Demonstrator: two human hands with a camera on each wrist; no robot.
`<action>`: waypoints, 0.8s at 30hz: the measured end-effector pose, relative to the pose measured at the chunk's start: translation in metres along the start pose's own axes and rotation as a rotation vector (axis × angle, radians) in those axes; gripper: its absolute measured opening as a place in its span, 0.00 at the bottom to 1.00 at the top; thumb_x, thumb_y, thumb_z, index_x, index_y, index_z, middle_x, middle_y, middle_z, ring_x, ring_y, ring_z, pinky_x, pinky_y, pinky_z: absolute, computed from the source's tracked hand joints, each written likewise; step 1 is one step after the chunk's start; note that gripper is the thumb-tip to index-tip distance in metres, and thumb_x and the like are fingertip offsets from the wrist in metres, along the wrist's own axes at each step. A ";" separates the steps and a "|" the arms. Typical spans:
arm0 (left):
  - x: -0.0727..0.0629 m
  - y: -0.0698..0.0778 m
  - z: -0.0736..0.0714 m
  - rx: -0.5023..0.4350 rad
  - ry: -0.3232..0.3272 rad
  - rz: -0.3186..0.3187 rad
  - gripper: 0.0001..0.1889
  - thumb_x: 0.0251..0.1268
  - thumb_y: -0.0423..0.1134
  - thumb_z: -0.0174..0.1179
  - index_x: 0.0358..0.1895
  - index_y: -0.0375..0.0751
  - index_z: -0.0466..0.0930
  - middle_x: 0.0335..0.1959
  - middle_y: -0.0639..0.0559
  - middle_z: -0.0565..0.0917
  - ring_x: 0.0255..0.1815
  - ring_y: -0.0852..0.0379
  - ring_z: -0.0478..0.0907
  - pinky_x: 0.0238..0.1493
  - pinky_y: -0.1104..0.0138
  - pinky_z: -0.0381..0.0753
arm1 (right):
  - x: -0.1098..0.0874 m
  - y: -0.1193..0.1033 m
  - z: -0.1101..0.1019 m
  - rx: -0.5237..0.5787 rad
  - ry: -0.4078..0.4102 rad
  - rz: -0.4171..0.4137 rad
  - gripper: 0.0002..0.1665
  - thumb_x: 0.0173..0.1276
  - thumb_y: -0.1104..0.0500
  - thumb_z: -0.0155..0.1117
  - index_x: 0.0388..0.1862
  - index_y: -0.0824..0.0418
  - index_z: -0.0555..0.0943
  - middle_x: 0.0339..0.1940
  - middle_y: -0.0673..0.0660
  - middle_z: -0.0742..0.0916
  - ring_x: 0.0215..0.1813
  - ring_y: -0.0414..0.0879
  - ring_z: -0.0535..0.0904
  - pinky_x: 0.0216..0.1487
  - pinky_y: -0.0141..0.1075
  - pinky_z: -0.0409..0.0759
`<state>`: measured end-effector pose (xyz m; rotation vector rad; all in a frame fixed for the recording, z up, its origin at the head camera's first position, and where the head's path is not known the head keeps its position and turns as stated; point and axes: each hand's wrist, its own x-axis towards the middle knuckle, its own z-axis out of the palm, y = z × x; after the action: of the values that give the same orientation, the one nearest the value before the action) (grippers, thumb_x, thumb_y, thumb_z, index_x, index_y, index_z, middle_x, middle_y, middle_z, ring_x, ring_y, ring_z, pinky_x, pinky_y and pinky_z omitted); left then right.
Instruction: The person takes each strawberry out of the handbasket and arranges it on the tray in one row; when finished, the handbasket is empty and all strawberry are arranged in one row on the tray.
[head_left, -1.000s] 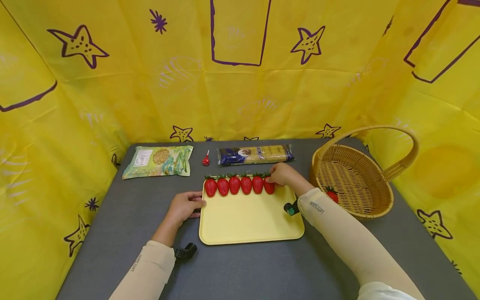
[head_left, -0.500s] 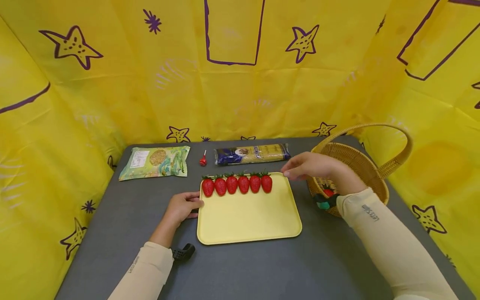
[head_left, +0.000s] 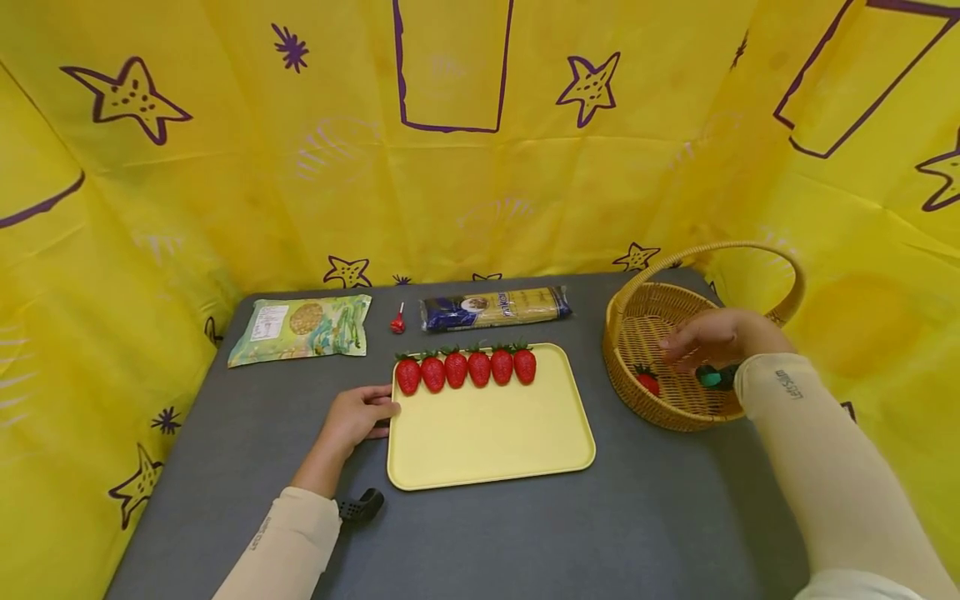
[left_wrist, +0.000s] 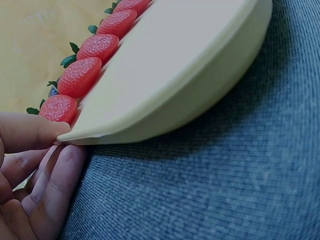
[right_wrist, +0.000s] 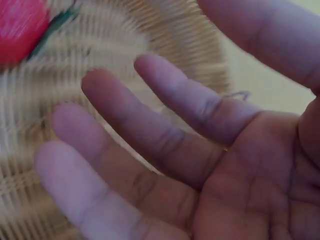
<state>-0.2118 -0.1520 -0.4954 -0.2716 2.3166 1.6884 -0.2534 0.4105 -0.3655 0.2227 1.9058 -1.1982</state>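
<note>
My left hand pinches the left rim of a pale yellow tray, thumb on top and fingers beneath, as the left wrist view shows. Several red strawberries with green leaves stand in a row along the tray's far edge. Over the wicker basket at the right hovers my right hand, its fingers spread and holding nothing in the right wrist view. A single strawberry lies inside the basket, to the left of that hand and apart from it.
Behind the tray lie a long blue and gold packet, a red lollipop and a green patterned bag. The basket's tall handle arches above it. Yellow cloth walls the grey table at the back and sides.
My right hand has let go of the rightmost strawberry in the row and moved right, over the basket. The left hand keeps its hold on the tray.
</note>
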 end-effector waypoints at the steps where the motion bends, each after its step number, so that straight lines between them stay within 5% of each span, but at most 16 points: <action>1: 0.000 0.000 0.000 0.002 0.001 -0.002 0.25 0.61 0.33 0.67 0.62 0.31 0.77 0.47 0.39 0.81 0.36 0.55 0.83 0.32 0.62 0.87 | 0.004 0.005 0.000 0.006 0.013 0.009 0.22 0.77 0.58 0.54 0.61 0.72 0.72 0.57 0.64 0.78 0.59 0.61 0.72 0.62 0.48 0.71; 6: 0.000 -0.001 0.000 0.009 0.011 -0.010 0.25 0.61 0.33 0.67 0.62 0.32 0.77 0.47 0.39 0.82 0.36 0.55 0.83 0.32 0.62 0.87 | 0.021 0.015 0.007 -0.012 0.033 0.074 0.10 0.71 0.62 0.60 0.40 0.70 0.81 0.38 0.62 0.83 0.41 0.57 0.81 0.51 0.46 0.81; 10: 0.000 0.001 0.000 0.008 0.013 -0.018 0.25 0.61 0.34 0.68 0.62 0.33 0.77 0.47 0.39 0.82 0.36 0.54 0.84 0.32 0.62 0.87 | 0.028 0.013 0.014 -0.064 -0.026 0.150 0.09 0.71 0.62 0.60 0.36 0.68 0.82 0.29 0.57 0.82 0.34 0.50 0.82 0.40 0.37 0.82; 17: 0.001 0.001 -0.001 0.010 0.011 -0.018 0.25 0.61 0.34 0.68 0.62 0.32 0.77 0.48 0.39 0.82 0.37 0.53 0.84 0.33 0.61 0.87 | 0.039 0.006 0.024 -0.161 -0.169 0.182 0.10 0.74 0.61 0.54 0.34 0.61 0.81 0.29 0.53 0.83 0.33 0.42 0.80 0.40 0.31 0.79; 24: 0.002 -0.001 0.000 0.005 0.006 -0.015 0.25 0.60 0.33 0.68 0.62 0.32 0.77 0.47 0.40 0.82 0.37 0.54 0.84 0.32 0.62 0.87 | 0.042 0.005 0.035 -0.189 -0.132 0.112 0.07 0.70 0.63 0.58 0.31 0.61 0.80 0.29 0.54 0.82 0.31 0.42 0.79 0.38 0.31 0.80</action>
<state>-0.2135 -0.1521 -0.4965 -0.2935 2.3167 1.6770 -0.2576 0.3733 -0.4059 0.1428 1.8515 -0.9295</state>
